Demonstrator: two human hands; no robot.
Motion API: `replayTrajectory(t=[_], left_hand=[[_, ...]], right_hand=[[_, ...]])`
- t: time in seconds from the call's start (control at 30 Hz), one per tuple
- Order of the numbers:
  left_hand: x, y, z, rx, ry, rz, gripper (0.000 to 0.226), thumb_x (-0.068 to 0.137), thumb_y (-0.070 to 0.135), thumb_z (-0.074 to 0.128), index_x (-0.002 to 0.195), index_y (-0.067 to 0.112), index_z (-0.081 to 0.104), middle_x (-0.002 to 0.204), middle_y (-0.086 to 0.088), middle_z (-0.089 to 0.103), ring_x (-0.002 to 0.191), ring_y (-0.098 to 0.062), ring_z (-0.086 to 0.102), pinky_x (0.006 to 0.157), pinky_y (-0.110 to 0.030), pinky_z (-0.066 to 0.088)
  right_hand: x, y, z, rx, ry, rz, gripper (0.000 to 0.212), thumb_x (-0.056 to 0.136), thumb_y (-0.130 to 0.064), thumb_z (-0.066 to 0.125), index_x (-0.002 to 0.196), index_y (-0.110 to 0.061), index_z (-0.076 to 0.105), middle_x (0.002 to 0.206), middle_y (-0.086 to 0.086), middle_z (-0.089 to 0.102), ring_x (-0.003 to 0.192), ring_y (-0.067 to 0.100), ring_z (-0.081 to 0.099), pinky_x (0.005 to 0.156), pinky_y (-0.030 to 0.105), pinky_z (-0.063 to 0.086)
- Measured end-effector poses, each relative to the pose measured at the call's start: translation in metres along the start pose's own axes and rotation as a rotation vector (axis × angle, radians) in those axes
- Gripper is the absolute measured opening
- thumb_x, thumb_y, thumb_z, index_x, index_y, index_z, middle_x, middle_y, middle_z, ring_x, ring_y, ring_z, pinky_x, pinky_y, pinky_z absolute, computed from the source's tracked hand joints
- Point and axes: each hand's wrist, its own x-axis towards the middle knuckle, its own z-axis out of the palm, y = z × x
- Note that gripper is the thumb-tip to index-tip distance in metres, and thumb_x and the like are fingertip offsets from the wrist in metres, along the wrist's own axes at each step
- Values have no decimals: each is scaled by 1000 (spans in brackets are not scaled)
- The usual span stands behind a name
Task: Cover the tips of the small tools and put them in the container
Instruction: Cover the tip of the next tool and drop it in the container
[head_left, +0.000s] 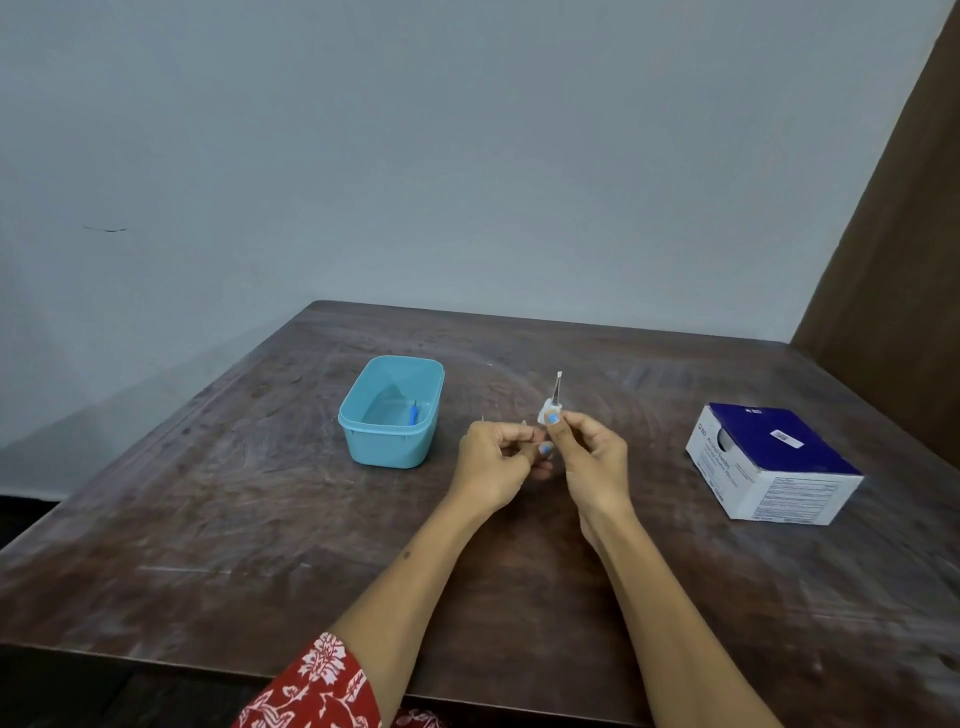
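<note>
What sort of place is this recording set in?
Probably a plain room at home, not a clinic: a worn wooden table against a bare painted wall, holding only a blue plastic container and a blue-and-white box.

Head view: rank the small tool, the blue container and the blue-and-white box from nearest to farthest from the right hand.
From the right hand:
1. Small tool, pinched in its fingers, tip pointing up.
2. Blue-and-white box, to its right on the table.
3. Blue container, to its left, past the left hand.
</note>
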Motion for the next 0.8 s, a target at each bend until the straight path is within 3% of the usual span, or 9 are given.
replayTrajectory(t=[0.1,0.2,0.3,0.47,0.63,0.8], left_hand=[[-1,0,2,21,-16,-3,18,84,0,63,101,1,69,82,-8,71,66,-11,70,66,-24,58],[0,-2,2,23,27,32,18,85,-2,61,100,2,70,89,-12,73,75,-17,71,72,-30,59],[0,-2,-1,33,45,53,19,86,-4,58,98,3,71,90,-11,73,78,-16,71,71,-27,59],[0,-2,1,113,-33,50,16,84,5,65,99,3,71,87,-12,73,77,-18,71,74,-28,58],[2,-4,-2,153,44,107,20,85,1,60,99,9,73,90,-6,74,81,-13,70,76,-31,59],[1,-3,-1,222,-15,97,17,85,4,63,98,9,72,90,-5,73,83,-13,69,80,-31,57]], right_hand=[[2,-3,1,-6,70,-56,10,89,-15,62,93,-6,66,64,-5,63,52,-1,57,49,14,48],[1,3,1,-89,19,-60,12,89,-20,63,93,-9,67,68,-1,66,61,5,63,50,18,49],[-1,6,2,-161,-11,-53,12,89,-20,63,90,-9,67,71,3,66,69,12,65,55,20,51],[2,-1,-1,-108,134,-135,15,91,-20,60,96,-7,64,73,-3,63,55,-7,58,50,8,44],[0,8,2,-210,-8,-65,8,90,-21,62,86,-16,67,70,-1,66,68,8,64,60,24,52],[2,2,1,-134,131,-124,15,90,-25,62,93,-11,64,67,-5,61,51,2,58,49,16,46]])
